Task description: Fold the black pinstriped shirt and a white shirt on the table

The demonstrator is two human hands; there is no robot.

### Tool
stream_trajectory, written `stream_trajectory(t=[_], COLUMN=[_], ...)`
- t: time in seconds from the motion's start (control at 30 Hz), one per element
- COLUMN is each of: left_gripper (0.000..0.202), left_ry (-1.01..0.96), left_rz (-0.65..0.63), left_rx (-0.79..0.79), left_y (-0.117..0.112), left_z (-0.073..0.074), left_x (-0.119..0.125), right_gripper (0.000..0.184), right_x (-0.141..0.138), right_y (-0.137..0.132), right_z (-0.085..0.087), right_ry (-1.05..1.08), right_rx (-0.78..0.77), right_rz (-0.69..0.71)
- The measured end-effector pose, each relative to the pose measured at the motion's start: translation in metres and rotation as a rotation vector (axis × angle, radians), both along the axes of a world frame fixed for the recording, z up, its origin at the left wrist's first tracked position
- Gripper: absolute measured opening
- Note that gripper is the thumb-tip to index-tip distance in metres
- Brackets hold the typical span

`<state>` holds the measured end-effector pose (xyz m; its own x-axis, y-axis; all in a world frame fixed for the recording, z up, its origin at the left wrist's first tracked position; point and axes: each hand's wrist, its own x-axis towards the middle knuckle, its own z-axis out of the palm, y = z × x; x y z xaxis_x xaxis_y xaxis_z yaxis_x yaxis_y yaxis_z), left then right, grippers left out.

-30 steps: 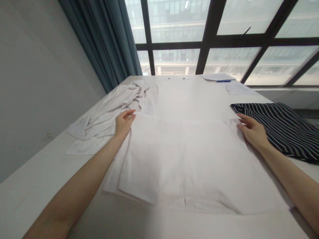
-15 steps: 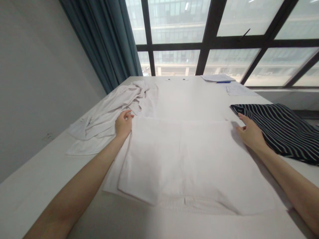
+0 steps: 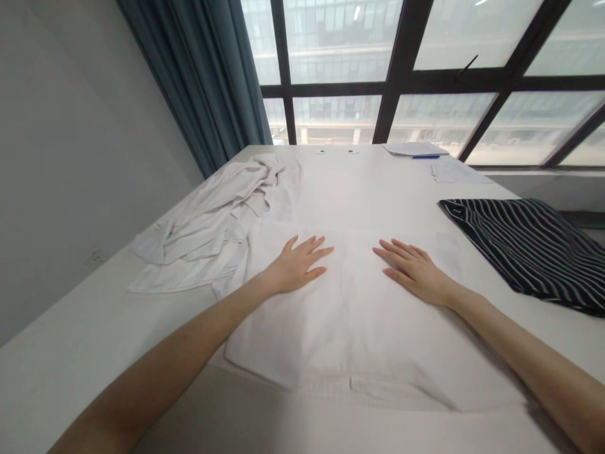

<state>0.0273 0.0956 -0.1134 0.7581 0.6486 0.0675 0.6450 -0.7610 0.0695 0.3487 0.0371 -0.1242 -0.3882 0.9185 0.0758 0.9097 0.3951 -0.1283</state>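
A folded white garment [image 3: 350, 328] lies spread on the white table in front of me; its exact kind I cannot tell. My left hand [image 3: 297, 261] rests on its upper left part, fingers spread and palm down. On the upper right part lies my right hand [image 3: 411, 268], also flat with its fingers stretched out. Neither hand grips anything. A layer of the cloth juts out past the fold on the left side.
Crumpled white clothes [image 3: 208, 214] lie at the table's left side. A black striped garment [image 3: 529, 246] is at the right. Papers [image 3: 411, 149] and a blue pen [image 3: 426, 157] sit at the far edge, before the window. A curtain [image 3: 203, 82] hangs at the back left.
Both hands have moved inward from the garment's left and right edges. They now lie flat on top of the cloth with fingers spread.
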Motion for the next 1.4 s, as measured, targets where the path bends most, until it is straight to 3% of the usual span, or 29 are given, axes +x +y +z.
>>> stream_trajectory(t=[0.3, 0.47, 0.67, 0.8, 0.9, 1.0, 1.07, 1.23, 1.4], left_gripper=[0.057, 0.057, 0.056, 0.055, 0.055, 0.055, 0.056, 0.057, 0.071], left_ry=[0.057, 0.041, 0.026, 0.009, 0.016, 0.041, 0.063, 0.086, 0.129], left_rz=[0.016, 0.019, 0.018, 0.009, 0.010, 0.008, 0.005, 0.013, 0.019], left_rx=[-0.045, -0.053, -0.046, -0.035, -0.033, -0.024, -0.016, -0.006, -0.091], left_y=[0.004, 0.002, 0.002, 0.003, 0.003, 0.003, 0.002, -0.001, -0.010], left_z=[0.001, 0.001, 0.001, -0.001, -0.002, -0.001, -0.001, 0.000, 0.008], left_x=[-0.004, -0.003, -0.004, -0.005, -0.005, -0.005, -0.004, -0.003, -0.002], right_gripper=[0.059, 0.063, 0.060, 0.066, 0.067, 0.055, 0.048, 0.055, 0.056], right_x=[0.001, -0.027, -0.076, -0.094, -0.096, -0.087, -0.074, -0.042, -0.035], right_y=[-0.001, -0.022, -0.072, -0.097, -0.099, -0.084, -0.068, -0.029, -0.024], right_z=[0.008, 0.030, 0.045, 0.057, 0.070, 0.077, 0.073, 0.033, 0.009], right_ry=[0.005, 0.068, 0.200, 0.277, 0.313, 0.382, 0.420, 0.197, 0.069], right_rx=[-0.049, -0.283, -0.410, -0.547, -0.621, -0.696, -0.651, -0.173, -0.044], right_rz=[0.013, 0.214, 0.449, 0.539, 0.579, 0.627, 0.563, 0.198, 0.144])
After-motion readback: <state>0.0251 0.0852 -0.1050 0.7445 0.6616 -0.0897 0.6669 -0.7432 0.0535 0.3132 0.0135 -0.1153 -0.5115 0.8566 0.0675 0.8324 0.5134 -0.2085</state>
